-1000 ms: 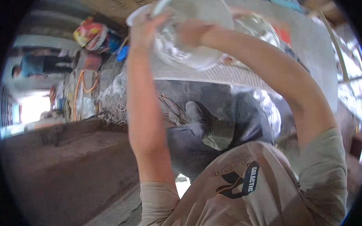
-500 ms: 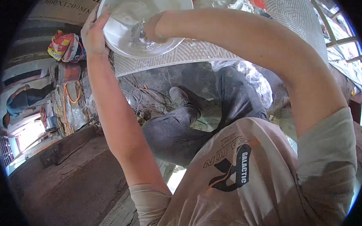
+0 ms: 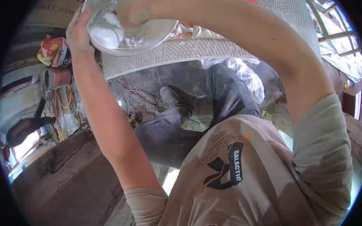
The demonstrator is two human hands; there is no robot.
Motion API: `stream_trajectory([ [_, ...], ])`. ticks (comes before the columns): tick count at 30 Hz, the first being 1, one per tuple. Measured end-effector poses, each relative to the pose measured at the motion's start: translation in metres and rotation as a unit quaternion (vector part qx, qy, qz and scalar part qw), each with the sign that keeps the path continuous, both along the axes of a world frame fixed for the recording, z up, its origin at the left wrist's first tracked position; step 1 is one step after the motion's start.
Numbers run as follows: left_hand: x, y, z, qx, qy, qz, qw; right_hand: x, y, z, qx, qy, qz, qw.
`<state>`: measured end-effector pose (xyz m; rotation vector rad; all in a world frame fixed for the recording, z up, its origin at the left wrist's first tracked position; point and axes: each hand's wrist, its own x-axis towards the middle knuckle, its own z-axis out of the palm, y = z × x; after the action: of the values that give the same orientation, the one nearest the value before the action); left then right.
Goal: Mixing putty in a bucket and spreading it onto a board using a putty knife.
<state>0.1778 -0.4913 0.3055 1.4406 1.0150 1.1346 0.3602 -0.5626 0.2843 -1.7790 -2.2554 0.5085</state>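
1. At 11 o'clock on the frame, a white bucket [image 3: 156, 40] sits mouth toward the viewer, a smooth white paste [image 3: 106, 35] heaped along its left wall; whether it rests on anything cannot be told.

2. The left hand [image 3: 80, 31], between 10 and 11 o'clock, grasps the bucket by its left side, fingers and thumb up at the rim, the arm running straight down toward 7 o'clock.

3. The right hand [image 3: 127, 14] dips into the bucket at 11 o'clock, its fingers out of sight; whether it is clenched, loose or grasping something cannot be told. Its forearm [image 3: 209, 9] arches over from 2 o'clock.

4. Beneath the arm, a pale slab [image 3: 147, 60] spreads from 11 to 2 o'clock, its surface combed into ridges.

5. Crumpled clear plastic [image 3: 247, 80] bunches at 2 o'clock, just beside a knee in dark trousers [image 3: 232, 93]; a dusty shoe [image 3: 170, 96] shows near the centre, toward 11, with tangled cables [image 3: 128, 93] to its left.

6. A red-and-yellow bag [image 3: 51, 49] slumps at 10 o'clock, below a brown carton [image 3: 52, 14]. At 9 o'clock, another person [image 3: 24, 129] appears as a dark figure.

7. A light-brown T-shirt [image 3: 262, 166] fills 4 to 6 o'clock.
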Motion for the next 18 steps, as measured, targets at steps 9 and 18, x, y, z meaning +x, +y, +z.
stream_trajectory([
  [9,0.045,-0.016,0.001,0.055,-0.015,-0.091,0.994,0.017,0.117,-0.081,0.162,-0.267,0.222,0.924],
  [18,0.043,-0.020,0.010,0.102,0.056,-0.097,0.988,0.007,0.119,-0.158,0.079,-0.167,0.197,0.963],
])
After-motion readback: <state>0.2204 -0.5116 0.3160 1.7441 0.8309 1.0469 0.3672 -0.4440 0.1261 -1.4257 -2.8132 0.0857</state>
